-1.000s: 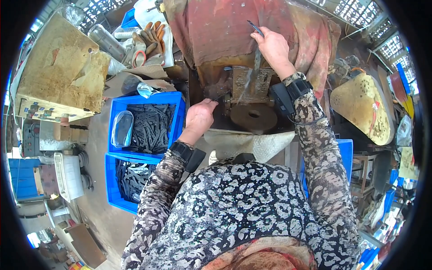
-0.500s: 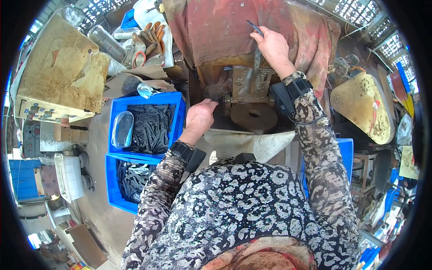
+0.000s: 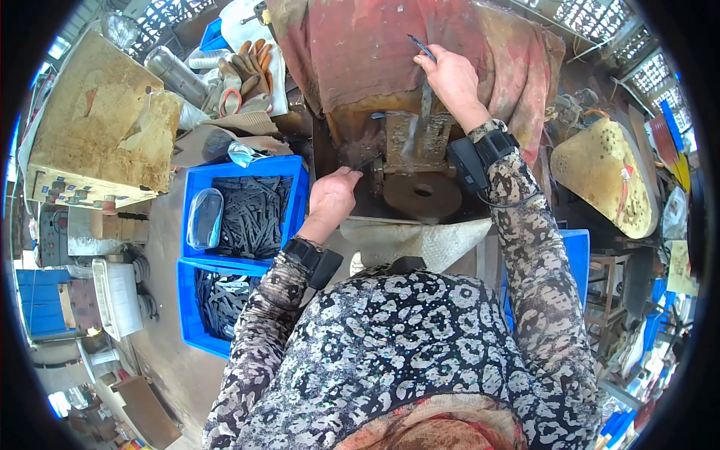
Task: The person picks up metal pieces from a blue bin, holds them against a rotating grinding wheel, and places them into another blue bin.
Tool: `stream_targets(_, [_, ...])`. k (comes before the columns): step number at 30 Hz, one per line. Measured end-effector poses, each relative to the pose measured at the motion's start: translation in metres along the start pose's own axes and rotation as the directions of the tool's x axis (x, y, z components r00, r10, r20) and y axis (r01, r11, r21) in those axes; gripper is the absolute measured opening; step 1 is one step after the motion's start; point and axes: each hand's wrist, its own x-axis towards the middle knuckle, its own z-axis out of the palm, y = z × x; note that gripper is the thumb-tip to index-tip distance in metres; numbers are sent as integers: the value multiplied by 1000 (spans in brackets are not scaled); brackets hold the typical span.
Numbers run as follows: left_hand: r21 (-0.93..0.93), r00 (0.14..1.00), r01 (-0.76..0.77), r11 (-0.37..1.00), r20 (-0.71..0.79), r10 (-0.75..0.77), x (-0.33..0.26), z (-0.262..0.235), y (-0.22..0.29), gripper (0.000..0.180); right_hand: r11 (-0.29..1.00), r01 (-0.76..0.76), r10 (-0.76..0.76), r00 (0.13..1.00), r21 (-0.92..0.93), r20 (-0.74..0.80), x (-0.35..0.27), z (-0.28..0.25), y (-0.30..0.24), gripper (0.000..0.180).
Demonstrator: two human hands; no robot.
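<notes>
My right hand (image 3: 455,81) is raised in front of a reddish cloth (image 3: 390,52). Its fingers pinch a thin dark strip (image 3: 421,47), which points up and to the left. My left hand (image 3: 332,199) is lower, at the left edge of a dark, wet machine tray. Its thumb and fingertips are pressed together; what they hold, if anything, is lost against the dark background. Between and below the hands lies a round brown wheel (image 3: 442,199) with a hole in its middle. Behind it stands a wet, rust-stained metal block (image 3: 431,142).
Left of me, one blue bin (image 3: 301,180) holds dark flat strips and a clear oval container (image 3: 204,217). A second blue bin (image 3: 187,319) of strips is nearer. Gloves (image 3: 251,71) lie beyond. A stained yellowish box (image 3: 90,112) stands far left, a yellowish triangular panel (image 3: 604,176) right.
Both hands keep nearly the same place and grip. The dark strip in my right hand has shifted very slightly to the left.
</notes>
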Motion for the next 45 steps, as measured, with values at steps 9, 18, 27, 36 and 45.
stream_targets(9, [-9, 1000, 14, 1000, 21, -14, 0, -3, 2, 29, 1000, 21, -21, 1000, 18, -7, -1, 0, 0, 33])
stream_targets(18, [4, 1000, -12, 1000, 8, 12, 0, -2, 2, 29, 999, 33, -33, 999, 37, -3, -1, -3, 0, 33])
stream_targets(27, [65, 990, 34, 997, 136, -42, 1, -3, 2, 38, 998, 60, -59, 997, 21, -43, 0, 1, 4, 32])
stream_targets(36, [69, 990, 23, 997, 136, -33, 1, -5, 5, 37, 999, 35, -35, 999, 6, -15, -1, -1, 3, 30])
stream_targets(45, [23, 994, 18, 1000, 108, -20, -1, -2, 8, 34, 1000, 23, -23, 1000, 7, -10, -3, -1, 7, 30])
